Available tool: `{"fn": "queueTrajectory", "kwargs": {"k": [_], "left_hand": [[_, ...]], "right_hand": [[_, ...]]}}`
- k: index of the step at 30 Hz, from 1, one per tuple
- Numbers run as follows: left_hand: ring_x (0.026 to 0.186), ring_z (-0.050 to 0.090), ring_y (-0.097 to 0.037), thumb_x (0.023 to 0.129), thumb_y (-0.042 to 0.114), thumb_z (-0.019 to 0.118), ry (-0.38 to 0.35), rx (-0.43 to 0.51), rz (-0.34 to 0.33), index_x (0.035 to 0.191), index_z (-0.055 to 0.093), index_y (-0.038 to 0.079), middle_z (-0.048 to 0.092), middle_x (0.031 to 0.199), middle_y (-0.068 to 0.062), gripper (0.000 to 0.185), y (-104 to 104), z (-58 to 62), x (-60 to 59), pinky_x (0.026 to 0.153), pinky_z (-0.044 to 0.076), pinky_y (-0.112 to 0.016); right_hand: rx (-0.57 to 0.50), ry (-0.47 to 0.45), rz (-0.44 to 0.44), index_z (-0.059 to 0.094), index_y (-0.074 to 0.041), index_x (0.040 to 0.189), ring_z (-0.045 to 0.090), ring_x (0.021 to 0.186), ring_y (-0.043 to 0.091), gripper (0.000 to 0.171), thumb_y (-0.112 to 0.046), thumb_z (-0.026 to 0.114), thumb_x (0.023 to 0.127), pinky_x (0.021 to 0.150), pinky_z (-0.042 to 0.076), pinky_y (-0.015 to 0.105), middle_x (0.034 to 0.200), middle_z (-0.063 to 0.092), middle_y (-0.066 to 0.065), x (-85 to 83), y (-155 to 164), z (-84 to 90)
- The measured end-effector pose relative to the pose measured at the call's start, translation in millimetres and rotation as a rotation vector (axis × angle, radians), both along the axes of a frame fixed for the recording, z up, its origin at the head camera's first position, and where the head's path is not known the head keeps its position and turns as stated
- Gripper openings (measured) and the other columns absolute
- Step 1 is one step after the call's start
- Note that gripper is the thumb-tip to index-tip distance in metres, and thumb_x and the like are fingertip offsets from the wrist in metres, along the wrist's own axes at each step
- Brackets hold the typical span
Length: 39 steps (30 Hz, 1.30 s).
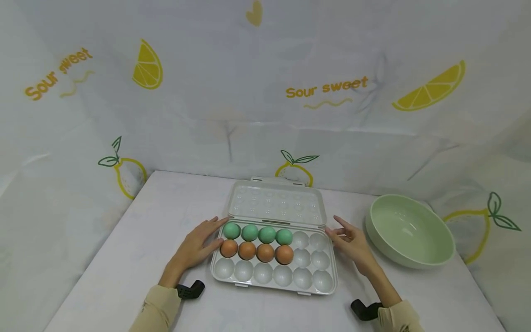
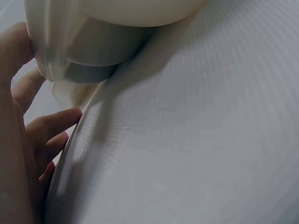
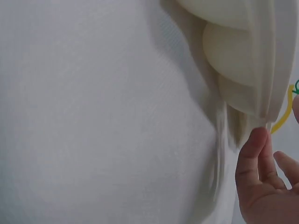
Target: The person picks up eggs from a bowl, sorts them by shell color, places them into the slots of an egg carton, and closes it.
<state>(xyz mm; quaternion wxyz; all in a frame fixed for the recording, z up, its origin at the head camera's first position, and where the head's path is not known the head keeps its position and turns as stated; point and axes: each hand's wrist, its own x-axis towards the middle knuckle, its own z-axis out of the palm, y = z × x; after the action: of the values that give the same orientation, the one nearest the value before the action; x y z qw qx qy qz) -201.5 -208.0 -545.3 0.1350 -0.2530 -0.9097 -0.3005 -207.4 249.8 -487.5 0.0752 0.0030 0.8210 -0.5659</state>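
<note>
A white plastic egg box (image 1: 274, 279) lies on the table with its clear lid (image 1: 277, 203) folded back. Several green eggs (image 1: 267, 234) fill the left part of its back row, several brown eggs (image 1: 265, 252) the left part of the middle row. The front row and the right-hand cups hold nothing. My left hand (image 1: 195, 244) touches the box's left edge, fingers extended and thumb beside the nearest brown egg. At the back right corner, the fingertips of my right hand (image 1: 353, 244) touch the box near the lid hinge. Both wrist views show the box's side (image 2: 51, 37) and rounded cups (image 3: 233, 51).
A large light green bowl (image 1: 410, 230) stands to the right of my right hand, near the table's back edge. A white table (image 1: 120, 276) lies under everything. Behind it hangs a white curtain (image 1: 199, 138) printed with lemons. Black wrist devices (image 1: 191, 289) sit on both wrists.
</note>
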Motion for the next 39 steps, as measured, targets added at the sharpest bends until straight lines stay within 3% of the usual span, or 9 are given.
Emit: {"fn": "queueTrajectory", "kwargs": {"k": [10, 13, 21, 27, 36, 39], "left_hand": [[0.139, 0.054, -0.041, 0.096, 0.028, 0.064, 0.003, 0.001, -0.007, 0.152, 0.051, 0.019, 0.059, 0.149, -0.012, 0.058, 1, 0.6, -0.3, 0.118, 0.041, -0.063], [0.139, 0.054, -0.041, 0.097, 0.027, 0.063, -0.017, 0.017, 0.004, 0.154, 0.047, 0.019, 0.06, 0.149, -0.012, 0.06, 1, 1.0, -1.3, 0.117, 0.041, -0.062], [0.14, 0.051, -0.044, 0.102, 0.029, 0.058, -0.226, 0.132, -0.001, 0.162, 0.03, 0.014, 0.064, 0.142, -0.016, 0.068, -2, 11.9, -14.3, 0.117, 0.035, -0.071], [0.138, 0.048, -0.045, 0.101, 0.031, 0.061, -0.326, 0.1, -0.049, 0.161, 0.029, 0.008, 0.061, 0.143, -0.019, 0.072, -6, 18.3, -29.6, 0.118, 0.031, -0.072], [0.152, 0.02, -0.047, 0.097, 0.045, 0.063, -0.686, 0.076, -0.119, 0.162, 0.028, 0.009, 0.026, 0.168, -0.021, 0.082, -9, 41.3, -51.4, 0.121, 0.017, -0.077], [0.154, 0.014, -0.046, 0.096, 0.044, 0.064, -0.756, 0.084, -0.113, 0.163, 0.024, 0.011, 0.019, 0.17, -0.019, 0.084, -10, 44.3, -53.5, 0.122, 0.015, -0.077]], "right_hand": [[-0.121, -0.124, 0.175, 0.021, 0.0, 0.162, 0.063, 0.1, -0.003, 0.074, -0.015, 0.062, 0.102, 0.088, 0.054, 0.013, 0.124, 0.064, 0.012, -8.3, 12, -7.7], [-0.148, -0.154, 0.224, 0.016, 0.002, 0.162, 0.063, 0.102, -0.002, 0.076, -0.015, 0.06, 0.102, 0.09, 0.054, 0.014, 0.123, 0.063, 0.005, -11.7, 15, -9.1], [-0.237, -0.197, 0.319, 0.002, 0.004, 0.162, 0.064, 0.106, 0.0, 0.082, -0.015, 0.057, 0.105, 0.094, 0.055, 0.018, 0.118, 0.062, -0.006, -16.4, 18, -9.9], [-0.299, -0.236, 0.359, -0.004, 0.003, 0.162, 0.062, 0.105, -0.001, 0.083, -0.011, 0.055, 0.105, 0.092, 0.056, 0.019, 0.117, 0.061, -0.009, -17.5, 22, -12.4], [-0.333, -0.228, 0.414, -0.009, 0.003, 0.161, 0.061, 0.108, -0.001, 0.084, -0.01, 0.053, 0.105, 0.094, 0.056, 0.019, 0.12, 0.06, -0.01, -20.7, 24, -13.8], [-0.336, -0.232, 0.416, -0.009, 0.0, 0.162, 0.061, 0.11, -0.001, 0.084, -0.01, 0.053, 0.106, 0.095, 0.056, 0.018, 0.121, 0.061, -0.009, -22.0, 24, -13.4]]}}
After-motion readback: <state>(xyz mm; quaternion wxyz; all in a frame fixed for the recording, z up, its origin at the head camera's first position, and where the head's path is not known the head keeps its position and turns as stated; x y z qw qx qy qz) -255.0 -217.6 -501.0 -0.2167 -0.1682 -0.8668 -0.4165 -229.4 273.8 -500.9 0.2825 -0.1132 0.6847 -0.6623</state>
